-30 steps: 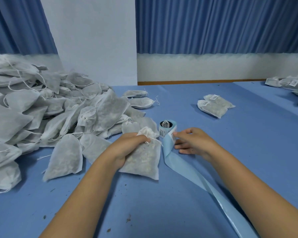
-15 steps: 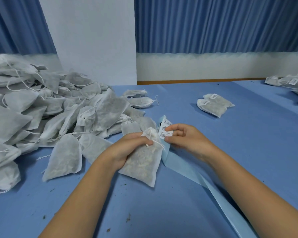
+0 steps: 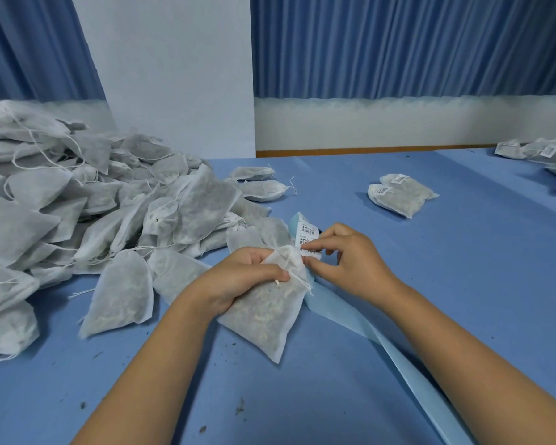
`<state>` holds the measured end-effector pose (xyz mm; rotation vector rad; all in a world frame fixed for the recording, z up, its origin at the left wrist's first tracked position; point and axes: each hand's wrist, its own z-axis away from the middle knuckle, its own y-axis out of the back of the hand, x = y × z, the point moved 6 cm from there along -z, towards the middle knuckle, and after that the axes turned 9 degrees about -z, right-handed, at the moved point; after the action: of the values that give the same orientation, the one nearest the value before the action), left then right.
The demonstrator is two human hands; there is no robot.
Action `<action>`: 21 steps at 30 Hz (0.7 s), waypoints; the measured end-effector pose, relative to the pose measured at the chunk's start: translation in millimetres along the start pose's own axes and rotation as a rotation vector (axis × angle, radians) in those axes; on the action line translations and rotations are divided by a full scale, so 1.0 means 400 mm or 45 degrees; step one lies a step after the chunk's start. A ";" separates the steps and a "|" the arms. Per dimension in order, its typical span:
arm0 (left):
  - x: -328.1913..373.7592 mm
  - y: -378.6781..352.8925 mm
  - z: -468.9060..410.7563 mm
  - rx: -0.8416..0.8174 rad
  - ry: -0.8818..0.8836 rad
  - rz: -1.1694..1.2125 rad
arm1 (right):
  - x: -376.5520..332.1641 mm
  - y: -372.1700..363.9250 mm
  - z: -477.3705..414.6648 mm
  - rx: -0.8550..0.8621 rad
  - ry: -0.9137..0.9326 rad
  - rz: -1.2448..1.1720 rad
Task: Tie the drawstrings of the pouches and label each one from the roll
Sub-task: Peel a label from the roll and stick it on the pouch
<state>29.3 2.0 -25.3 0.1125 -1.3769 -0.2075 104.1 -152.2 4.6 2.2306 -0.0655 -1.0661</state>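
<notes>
Head view, vs. 1 s ago: the right hand (image 3: 350,261) was laid at the roll, which stood on the desk (image 3: 463,252). Now the liner's end has been lifted, and a label (image 3: 307,240) is pinched betw. thumb and forefinger, w/ the other fingers loosely curled. The roll's core can no longer be made out behind that hand. Whether the label is fully peeled off can't be told. A second label is seen just above it, on the liner.

The pouch (image 3: 267,319) has been raised a little and brought up to the label. It's gripped at the gathered neck by the left hand (image 3: 238,277), fingers curled round it, about mid-desk and nearer the near edge. Its drawstring (image 3: 297,279) looks knotted and hangs off the neck.

Spent liner (image 3: 398,358) is trailed toward the near right corner. An unlabelled pile (image 3: 77,213) is heaped along the left edge. A labelled pair (image 3: 402,195) is laid toward the far edge, w/ more at the far right corner.

Judged: tying is done for this pouch and labelling is begun. Next, the label is prob. to be pressed on below the neck. Thin fabric may pucker under it, so support from the left hand will be needed.
</notes>
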 end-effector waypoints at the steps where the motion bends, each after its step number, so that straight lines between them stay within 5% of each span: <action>1: 0.001 0.000 0.000 -0.001 -0.009 -0.015 | 0.000 -0.003 0.000 -0.014 -0.012 0.000; 21: -0.004 0.002 -0.002 0.020 -0.011 -0.161 | 0.027 0.026 -0.005 0.207 -0.190 -0.304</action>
<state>30.0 3.0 -26.7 0.2125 -1.3811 -0.3028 115.3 -162.4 4.1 2.3425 0.0534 -1.4006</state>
